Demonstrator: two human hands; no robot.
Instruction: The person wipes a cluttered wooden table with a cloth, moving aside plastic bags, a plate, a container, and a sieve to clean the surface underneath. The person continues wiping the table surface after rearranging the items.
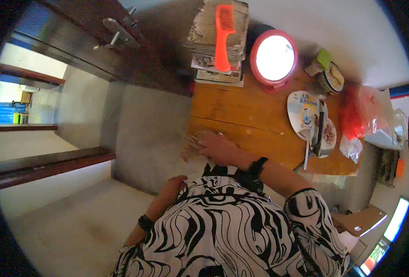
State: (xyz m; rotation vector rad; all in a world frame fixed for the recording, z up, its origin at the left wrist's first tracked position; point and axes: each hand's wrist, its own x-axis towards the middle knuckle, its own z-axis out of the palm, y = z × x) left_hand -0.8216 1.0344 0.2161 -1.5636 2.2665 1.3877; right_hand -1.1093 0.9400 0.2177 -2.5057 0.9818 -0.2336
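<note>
My right hand [220, 148] reaches across my body to the left edge of the wooden table [227, 108]. Its fingers are closed on a crumpled brownish cloth [193, 144], which hangs partly over that edge; the hand covers some of it. A small pinkish-red bit shows beside the fingers, too small to name. My left hand [173, 184] is low in front of my belly, off the table, with loosely bent fingers and nothing visible in it.
At the back stand a stack of old books [213, 34] with an orange comb [224, 37] on top and a lit round red lamp [273, 57]. To the right are a white hand fan [299, 108], a bowl [334, 78] and a red plastic bag [359, 111]. A dark door [75, 32] is left.
</note>
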